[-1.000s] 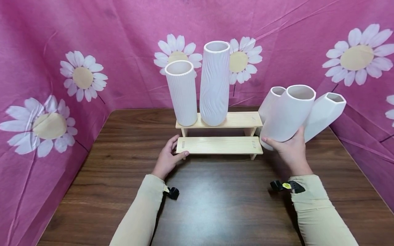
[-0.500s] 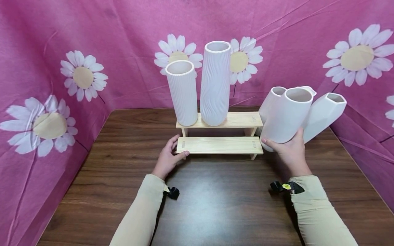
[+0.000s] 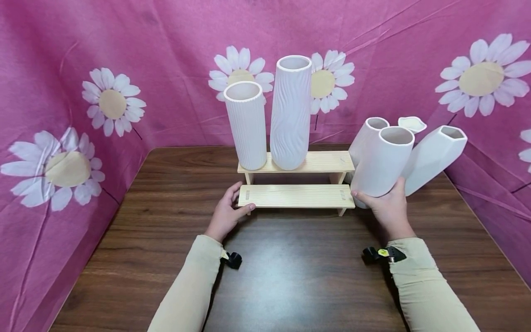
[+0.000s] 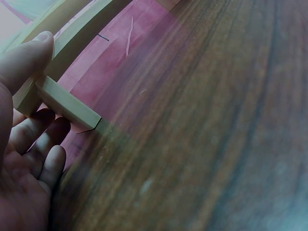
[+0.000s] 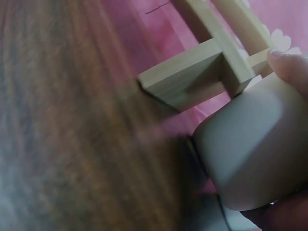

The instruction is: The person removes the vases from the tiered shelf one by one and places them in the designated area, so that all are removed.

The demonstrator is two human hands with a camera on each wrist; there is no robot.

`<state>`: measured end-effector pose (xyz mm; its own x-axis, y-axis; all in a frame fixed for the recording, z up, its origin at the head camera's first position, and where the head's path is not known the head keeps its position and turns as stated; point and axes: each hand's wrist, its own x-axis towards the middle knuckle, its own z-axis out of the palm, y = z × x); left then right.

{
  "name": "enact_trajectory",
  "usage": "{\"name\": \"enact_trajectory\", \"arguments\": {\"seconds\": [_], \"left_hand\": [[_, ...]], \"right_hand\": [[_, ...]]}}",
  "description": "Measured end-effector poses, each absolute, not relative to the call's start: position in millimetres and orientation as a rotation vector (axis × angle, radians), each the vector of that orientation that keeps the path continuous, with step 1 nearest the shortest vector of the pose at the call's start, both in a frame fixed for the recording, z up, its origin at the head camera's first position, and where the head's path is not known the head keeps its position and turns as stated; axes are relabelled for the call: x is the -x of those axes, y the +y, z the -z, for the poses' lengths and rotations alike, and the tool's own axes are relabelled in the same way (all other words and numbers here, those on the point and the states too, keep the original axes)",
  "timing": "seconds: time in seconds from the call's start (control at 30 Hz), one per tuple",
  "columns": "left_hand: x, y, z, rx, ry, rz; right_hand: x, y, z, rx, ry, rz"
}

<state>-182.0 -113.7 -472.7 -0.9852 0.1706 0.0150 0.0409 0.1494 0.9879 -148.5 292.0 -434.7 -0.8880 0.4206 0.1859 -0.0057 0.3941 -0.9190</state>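
A two-tier wooden stand [image 3: 296, 196] stands on the table. My left hand [image 3: 226, 210] grips the left end of its lower board, thumb on the board and fingers beneath it, as the left wrist view shows. On the upper board a ribbed white vase [image 3: 245, 131] stands left of a taller wavy white vase [image 3: 290, 120]. My right hand [image 3: 387, 210] holds a smooth white vase [image 3: 379, 163] low on its body, beside the stand's right end. In the right wrist view this vase [image 5: 255, 144] appears raised off the table, its thumb side near the board end.
Behind the held vase stand a narrow-mouthed white vase [image 3: 360, 140], a white vase with a wavy rim [image 3: 412, 123] and a leaning faceted white vase [image 3: 435, 159]. A pink flowered cloth [image 3: 178, 83] hangs around the brown table [image 3: 274, 267].
My right hand has moved the smooth vase left and slightly toward me, uncovering the wavy rim behind it. The left hand and the stand stay in place.
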Motion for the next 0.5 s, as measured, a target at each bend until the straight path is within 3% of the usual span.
{"name": "enact_trajectory", "arguments": {"seconds": [0.5], "left_hand": [[181.7,-113.2,472.1,-0.231,2.303,-1.982]], "right_hand": [[151.4,295.9,450.0,0.378,-2.254,-1.515]]}}
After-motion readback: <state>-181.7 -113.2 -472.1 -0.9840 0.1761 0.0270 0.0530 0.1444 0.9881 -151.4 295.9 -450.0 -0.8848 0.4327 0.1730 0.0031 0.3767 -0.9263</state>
